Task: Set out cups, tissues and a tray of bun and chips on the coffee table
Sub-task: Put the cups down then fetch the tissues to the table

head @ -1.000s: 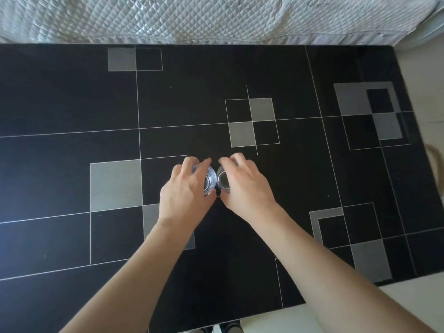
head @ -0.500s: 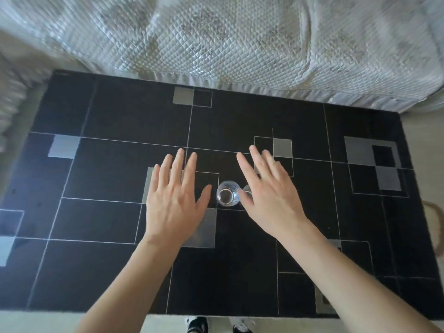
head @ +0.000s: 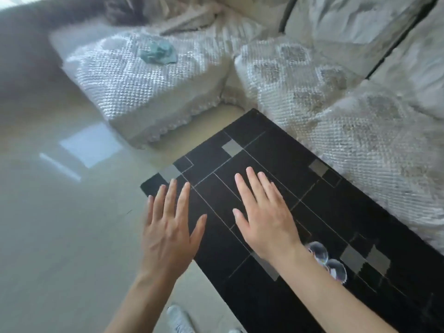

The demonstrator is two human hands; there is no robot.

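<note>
Two clear glass cups (head: 327,261) stand side by side on the black coffee table (head: 276,150), partly hidden behind my right forearm. My left hand (head: 171,224) hovers open with fingers spread over the table's left corner and the floor beside it. My right hand (head: 264,214) is open too, palm down above the table's left part, to the left of the cups. Neither hand holds anything. No tissues, tray, bun or chips are in view.
A sofa with a white quilted cover (head: 360,131) runs along the table's far side and a second seat (head: 149,85) stands at the left end, with a crumpled teal cloth (head: 157,52) on it. Pale glossy floor (head: 60,224) lies to the left. My shoe (head: 179,319) shows below.
Both hands let go of the cups and opened. My view has swung to the left, so the cups now sit at the lower right and the sofa corner and floor have come into sight.
</note>
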